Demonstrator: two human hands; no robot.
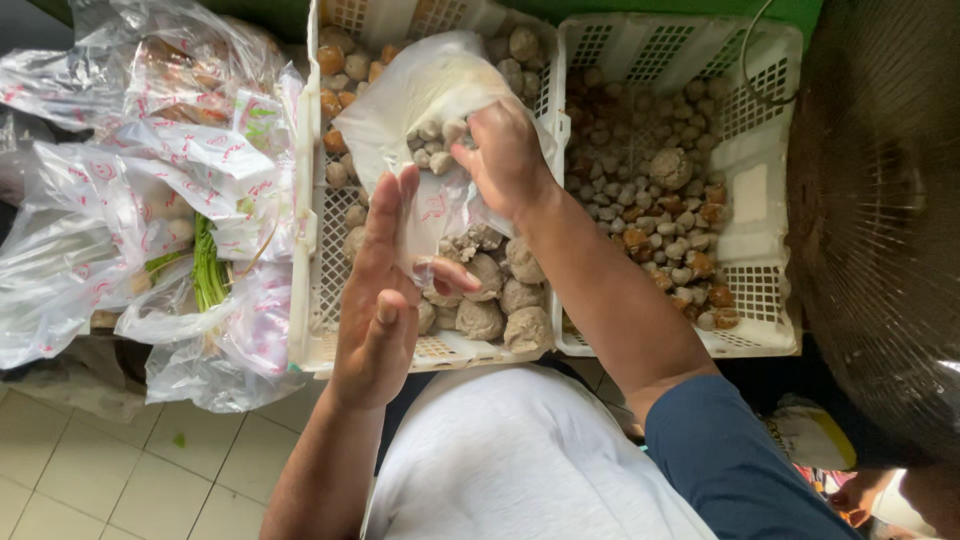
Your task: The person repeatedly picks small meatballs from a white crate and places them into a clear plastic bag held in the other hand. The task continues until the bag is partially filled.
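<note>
A thin white plastic bag [425, 95] hangs over the left white crate [305, 230]. My right hand [508, 160] is closed on a handful of small grey meatballs [435, 145] at the bag's mouth. My left hand [385, 290] holds the bag's lower edge between thumb and fingers, the other fingers stretched flat. Below the bag lie large grey meatballs [500, 300] in the crate.
A second white crate [760, 290] on the right holds small grey and brown balls [650, 200]. Brown fried balls [335, 95] sit at the left crate's back. Printed plastic bags [150, 180] with green stalks [207, 265] lie left. A dark mesh basket [880, 200] stands right.
</note>
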